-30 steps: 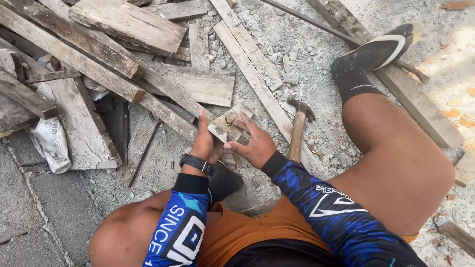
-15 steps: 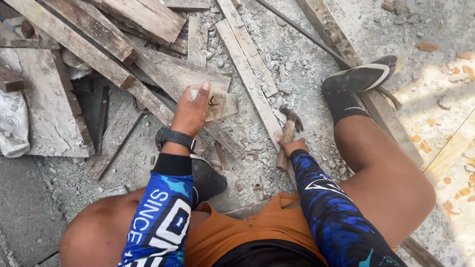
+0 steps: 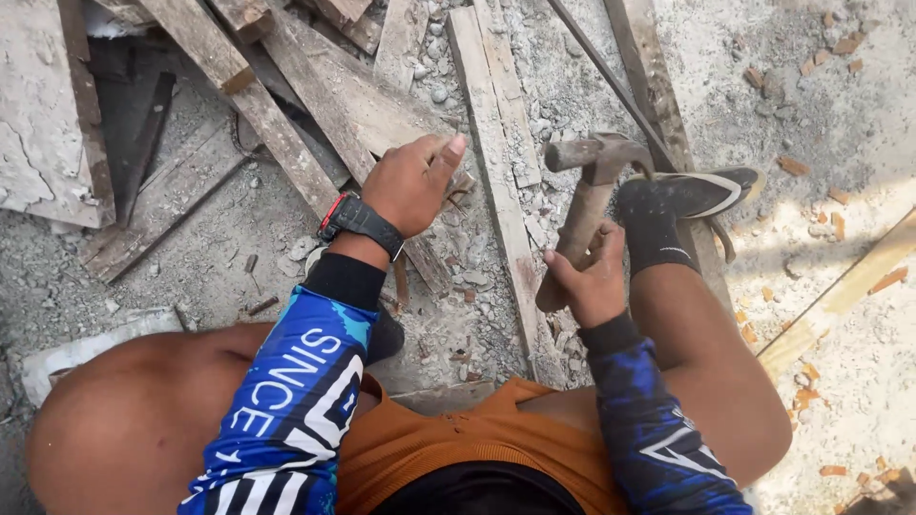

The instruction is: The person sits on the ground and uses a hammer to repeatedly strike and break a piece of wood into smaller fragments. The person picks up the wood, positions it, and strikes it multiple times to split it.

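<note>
So the person is squatting on a rubbly concrete floor (image 3: 239, 238), and going left to right: there's a cracked grey slab (image 3: 43, 124) off at the floor's left edge, then a heap of weathered grey wooden planks (image 3: 286, 105) fanning out toward the top.

The left hand (image 3: 412, 181), black wristwatch with a red edge (image 3: 361, 221) on it, is now alone on the work. It's curled down over a small scrap of wood (image 3: 463, 183) resting on the planks; the fingers are closed on it, thumb sticking out to the right, but most of the piece is hidden underneath, so I can't say much about it.

The big change: a second ago both hands were fiddling with that scrap and the rusty claw hammer with a worn wooden handle (image 3: 587, 205) was lying on the floor. Half a second ago the right hand was reaching for it. Now the right hand (image 3: 590, 278) has its fingers wrapped around the lower handle and the head is lifted, up by the black-socked foot in a sandal (image 3: 682, 205).

Looks to me like the setup is done and it's striking time, with the thumb pretty close to where a blow would land.
</note>
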